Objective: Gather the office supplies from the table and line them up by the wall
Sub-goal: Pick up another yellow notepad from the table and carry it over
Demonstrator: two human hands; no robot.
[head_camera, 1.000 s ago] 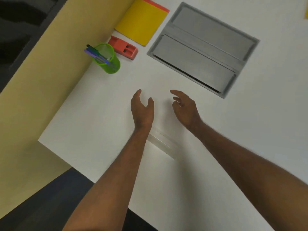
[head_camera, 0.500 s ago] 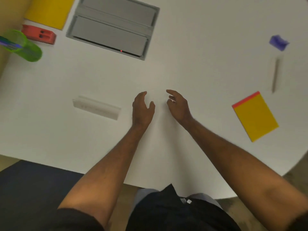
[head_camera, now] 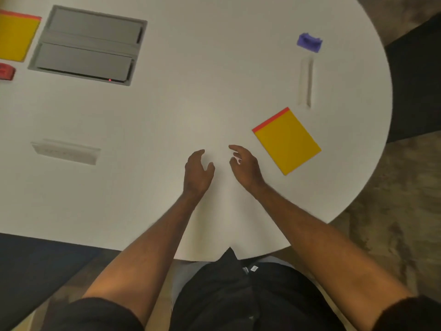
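Hands: left hand [head_camera: 198, 172] and right hand [head_camera: 245, 167] hover over the round white table [head_camera: 191, 111], fingers loosely spread, holding nothing.
Nearest item: yellow rectangular notepad with a red top strip [head_camera: 287, 140], flat on the table just right of the right hand, not touched.
Notepad axis: long axis diagonal, red strip at the far-left end, opposite short edge toward the near-right rim.
Other loose items: clear plastic ruler-like strip [head_camera: 305, 82] beyond the notepad, long axis near-to-far; small purple block [head_camera: 309, 42] just past its far end, blurred, type unclear; second clear strip [head_camera: 65, 151] well left of the left hand, long axis left-right with a slight tilt.
Already far left: second yellow notepad [head_camera: 14, 38] and red object [head_camera: 7, 71], both cut by the frame edge, beside the grey recessed hatch [head_camera: 87, 45].
Wall: not in view.
Step, judged: right hand takes the near notepad.
Method: slide fingertips under a long edge or drag it to the table rim to lift; thin pad lying flat, so a top pinch will likely slip.
Placement: square it to the row.
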